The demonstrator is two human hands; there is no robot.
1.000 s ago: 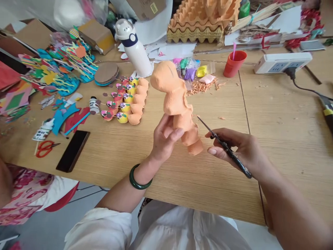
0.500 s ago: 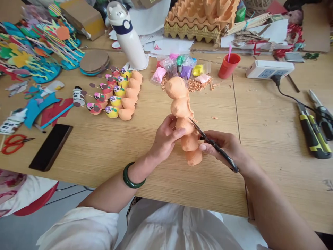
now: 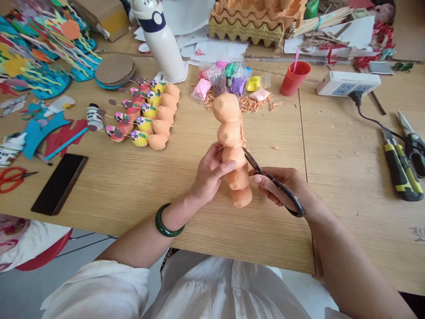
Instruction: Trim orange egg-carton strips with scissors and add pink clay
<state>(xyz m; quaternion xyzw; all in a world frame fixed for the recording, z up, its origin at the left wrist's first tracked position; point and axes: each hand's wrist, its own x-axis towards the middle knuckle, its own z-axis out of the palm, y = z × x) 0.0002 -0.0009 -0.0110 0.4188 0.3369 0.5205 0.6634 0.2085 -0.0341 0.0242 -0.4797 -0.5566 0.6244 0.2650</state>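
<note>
My left hand (image 3: 212,170) grips an orange egg-carton strip (image 3: 229,133), a row of several domed cups, by its middle from the left side. The thumb lies across one cup. In my right hand (image 3: 282,186) is a pair of black scissors (image 3: 284,193), its blades pointing up and left against the strip's right edge, near the middle cups. The fingers of the right hand are partly hidden behind the scissors. On the table to the left stand rows of painted carton cups (image 3: 144,124), yellow and red ones with clay pieces, beside a plain orange strip (image 3: 162,119).
Bagged coloured clay (image 3: 237,84) and orange shreds (image 3: 255,104) lie beyond the strip, near a red cup (image 3: 295,79). A power strip (image 3: 348,84) and a utility knife (image 3: 400,168) are at right. A phone (image 3: 59,184) and red-handled scissors (image 3: 15,178) lie left. Egg trays (image 3: 247,29) stand behind.
The carton strip has turned slightly more upright, its lower end shifting left. The scissor blades have moved a little along its right edge. The camera view has shifted slightly.
</note>
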